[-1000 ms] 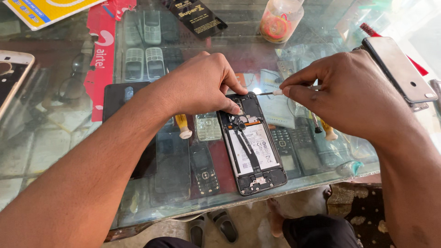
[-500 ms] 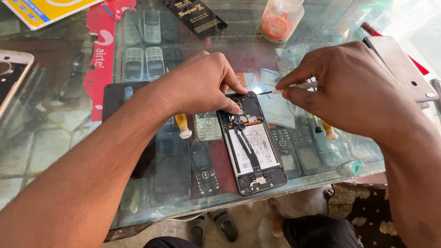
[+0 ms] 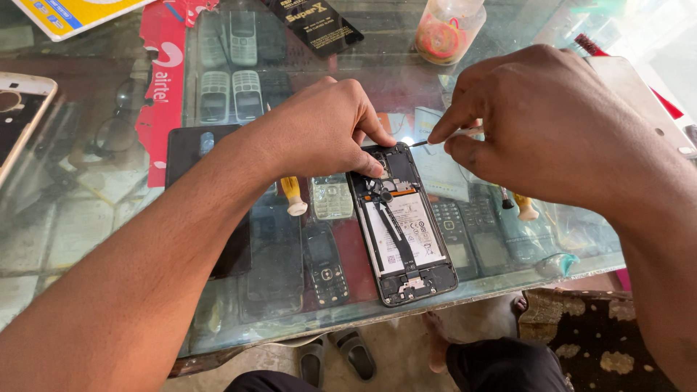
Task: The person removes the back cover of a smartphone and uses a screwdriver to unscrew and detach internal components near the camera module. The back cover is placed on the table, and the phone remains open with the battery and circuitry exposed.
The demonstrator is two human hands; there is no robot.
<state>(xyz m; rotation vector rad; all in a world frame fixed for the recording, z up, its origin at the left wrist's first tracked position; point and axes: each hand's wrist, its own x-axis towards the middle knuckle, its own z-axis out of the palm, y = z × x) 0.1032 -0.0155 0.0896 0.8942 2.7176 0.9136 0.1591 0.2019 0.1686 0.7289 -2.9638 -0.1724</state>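
The left hand (image 3: 319,131) bends down, fingertips pressing the far end of the open phone (image 3: 401,221) near the glass table's (image 3: 87,218) edge. The right hand (image 3: 537,123) pinches a thin tool (image 3: 428,141) beside it.

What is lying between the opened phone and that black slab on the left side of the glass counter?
In the head view, a grey keypad phone and a yellow-handled screwdriver lie between the opened phone and the black slab.
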